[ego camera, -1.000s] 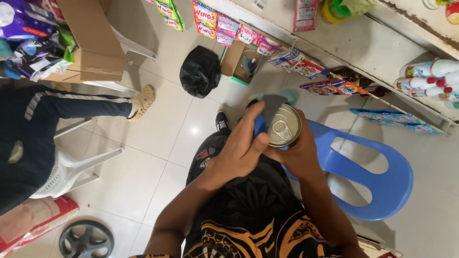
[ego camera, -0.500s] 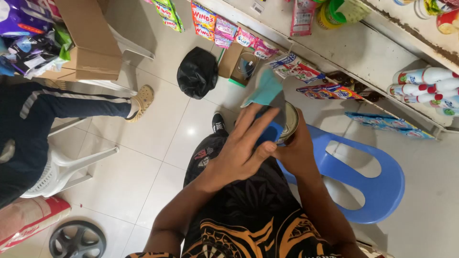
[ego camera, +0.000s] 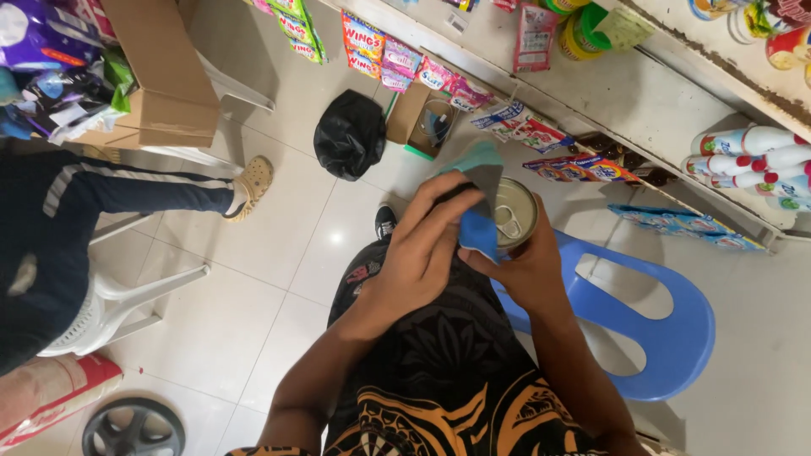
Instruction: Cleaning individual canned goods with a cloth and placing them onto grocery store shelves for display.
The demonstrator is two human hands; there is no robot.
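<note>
Just right of the frame's centre, the right hand wraps around a metal can, fingers closed on its side from below and to the right. Its silver top faces up with the pull-tab lid sealed, so what is inside cannot be seen. The left hand comes in from the left, its grip pinched shut on a blue-green cloth that lies against the can's left rim and side, one corner sticking up towards the top of the frame.

Below the hands is the person's lap, in a black and orange patterned garment. To the right stands a blue plastic chair, partly under the right forearm. Above centre, on the tiled floor, a black bag sits beside a small open carton holding a few small items too blurred to tell. At upper left a large closed cardboard box rests on a white chair. Shelves across the upper right carry hanging sachet strips, and white bottles with red caps lie at the far right. Another person's dark trouser leg and sandal reach in from the left.
</note>
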